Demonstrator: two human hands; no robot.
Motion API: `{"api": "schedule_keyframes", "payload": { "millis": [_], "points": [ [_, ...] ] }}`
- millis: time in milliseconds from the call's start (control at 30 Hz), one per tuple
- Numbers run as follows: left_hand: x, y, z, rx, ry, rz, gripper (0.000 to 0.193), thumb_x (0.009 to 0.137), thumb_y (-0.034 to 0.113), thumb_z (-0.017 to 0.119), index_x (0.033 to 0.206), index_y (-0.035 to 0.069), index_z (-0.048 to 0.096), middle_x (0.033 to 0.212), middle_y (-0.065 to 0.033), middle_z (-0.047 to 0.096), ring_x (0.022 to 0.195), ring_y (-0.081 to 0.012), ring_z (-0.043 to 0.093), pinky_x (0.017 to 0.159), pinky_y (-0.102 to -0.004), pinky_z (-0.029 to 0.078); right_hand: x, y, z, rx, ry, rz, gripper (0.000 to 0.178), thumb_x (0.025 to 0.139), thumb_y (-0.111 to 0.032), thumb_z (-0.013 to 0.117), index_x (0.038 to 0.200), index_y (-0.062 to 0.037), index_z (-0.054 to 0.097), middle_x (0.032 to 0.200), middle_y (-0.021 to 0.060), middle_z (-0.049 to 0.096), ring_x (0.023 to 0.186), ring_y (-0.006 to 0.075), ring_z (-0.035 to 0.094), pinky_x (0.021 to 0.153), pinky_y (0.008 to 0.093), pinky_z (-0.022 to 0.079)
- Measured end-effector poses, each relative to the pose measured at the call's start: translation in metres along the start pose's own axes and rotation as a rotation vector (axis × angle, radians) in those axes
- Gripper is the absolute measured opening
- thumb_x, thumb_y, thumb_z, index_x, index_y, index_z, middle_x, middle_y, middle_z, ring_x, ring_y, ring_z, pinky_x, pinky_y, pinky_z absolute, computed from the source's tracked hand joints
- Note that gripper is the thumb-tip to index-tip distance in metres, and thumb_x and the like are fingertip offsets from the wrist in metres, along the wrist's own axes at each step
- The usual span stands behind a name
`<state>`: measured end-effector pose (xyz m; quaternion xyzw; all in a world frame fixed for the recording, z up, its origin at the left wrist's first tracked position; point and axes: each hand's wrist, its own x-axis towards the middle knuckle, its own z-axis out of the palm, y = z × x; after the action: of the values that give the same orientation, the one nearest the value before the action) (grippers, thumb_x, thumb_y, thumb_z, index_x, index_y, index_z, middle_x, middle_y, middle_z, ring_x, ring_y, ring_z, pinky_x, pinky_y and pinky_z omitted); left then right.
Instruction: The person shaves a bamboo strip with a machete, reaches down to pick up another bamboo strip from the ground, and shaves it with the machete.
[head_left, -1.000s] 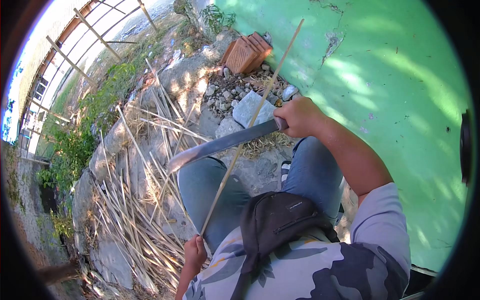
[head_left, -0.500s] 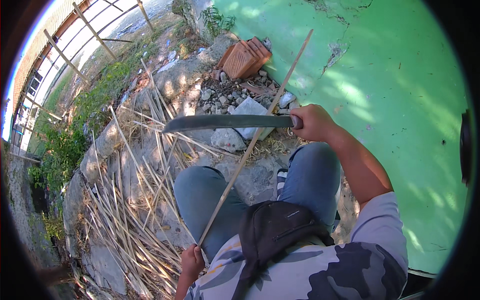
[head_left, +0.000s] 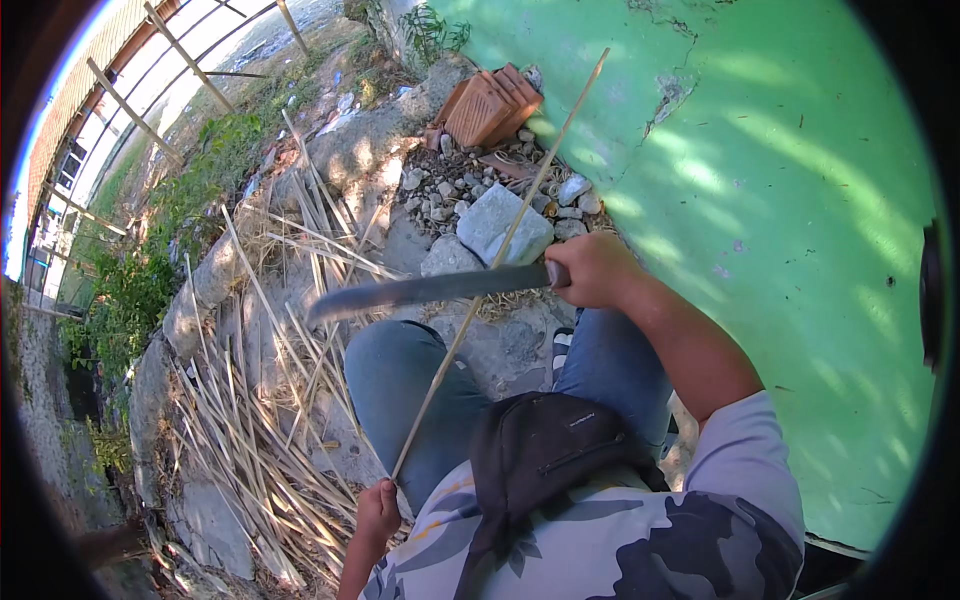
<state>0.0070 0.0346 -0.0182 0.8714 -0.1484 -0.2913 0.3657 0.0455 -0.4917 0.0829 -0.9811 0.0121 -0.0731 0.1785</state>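
Note:
My right hand (head_left: 598,270) is closed round the dark handle of a machete (head_left: 430,288). Its long blade points left and lies across a thin wooden strip, probably split bamboo (head_left: 545,166); whether the two touch I cannot tell. The strip slants from my lap up toward the green wall. At its lower end my left hand (head_left: 378,510) grips it, thumb on top, beside my left thigh. To the left of my knees lies a loose heap of similar pale strips (head_left: 250,460).
Ahead of my knees are a pale stone block (head_left: 505,226), rubble (head_left: 440,195) and stacked orange roof tiles (head_left: 490,105). A green wall (head_left: 780,250) rises close on my right. Left of the heap, a rough stone edge (head_left: 200,290) borders green plants (head_left: 125,300).
My right hand has brought the machete down toward me and slightly left along the strip. The strip's far end has shifted a little left; my left hand keeps its hold.

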Motion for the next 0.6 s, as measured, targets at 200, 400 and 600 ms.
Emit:
{"api": "schedule_keyframes", "payload": {
  "millis": [200, 400, 600],
  "points": [
    [0.01, -0.003, 0.007, 0.122, 0.091, 0.073, 0.053, 0.105, 0.041, 0.035, 0.074, 0.001, 0.052, 0.059, -0.0217, 0.053, 0.059, -0.0459, 0.057, 0.054, -0.0479, 0.043, 0.009, 0.029, -0.001, 0.002, -0.085, 0.123, 0.013, 0.069, -0.02, 0.069, 0.08, -0.0122, 0.067, 0.07, 0.0113, 0.065, 0.068, 0.0352, 0.064, 0.063, 0.0448, 0.051],
    [0.003, -0.001, 0.006, 0.163, 0.097, 0.051, 0.052, 0.105, 0.039, 0.035, 0.076, 0.001, 0.052, 0.06, -0.0222, 0.054, 0.06, -0.0468, 0.058, 0.055, -0.0494, 0.043, 0.006, 0.006, 0.004, 0.082, -0.059, 0.223, 0.013, 0.07, -0.02, 0.069, 0.08, -0.0114, 0.066, 0.071, 0.013, 0.065, 0.07, 0.0356, 0.065, 0.064, 0.0453, 0.051],
    [0.002, -0.005, 0.008, 0.148, 0.127, 0.117, 0.049, 0.105, 0.037, 0.036, 0.076, 0.001, 0.052, 0.06, -0.0224, 0.053, 0.059, -0.0471, 0.057, 0.054, -0.0487, 0.043, 0.013, 0.005, -0.017, -0.16, -0.212, 0.049, 0.013, 0.072, -0.023, 0.069, 0.083, -0.0168, 0.07, 0.079, 0.0098, 0.07, 0.078, 0.0319, 0.069, 0.072, 0.0452, 0.053]
  ]
}}
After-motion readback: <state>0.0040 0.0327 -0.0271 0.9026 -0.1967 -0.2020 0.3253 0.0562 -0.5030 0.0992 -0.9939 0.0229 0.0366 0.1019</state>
